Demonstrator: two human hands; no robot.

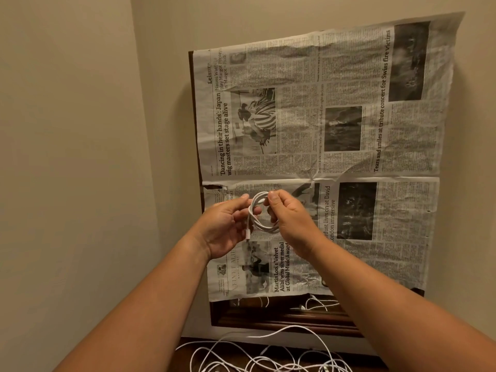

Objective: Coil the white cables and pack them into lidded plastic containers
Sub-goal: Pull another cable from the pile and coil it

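Observation:
A white cable (259,213) is wound into a small coil and held up in front of a newspaper-covered frame. My left hand (228,226) grips the coil's left side between thumb and fingers, and a connector end hangs down below it. My right hand (288,218) pinches the coil's top and right side with curled fingers. More white cables (268,355) lie loose and tangled on the dark wooden surface at the bottom of the view. No plastic container is in view.
A sheet of newspaper (335,130) covers a dark wooden frame (281,316) leaning against the beige wall (80,130). The wall corner is on the left. A few cable ends show in the uncovered strip at the frame's bottom.

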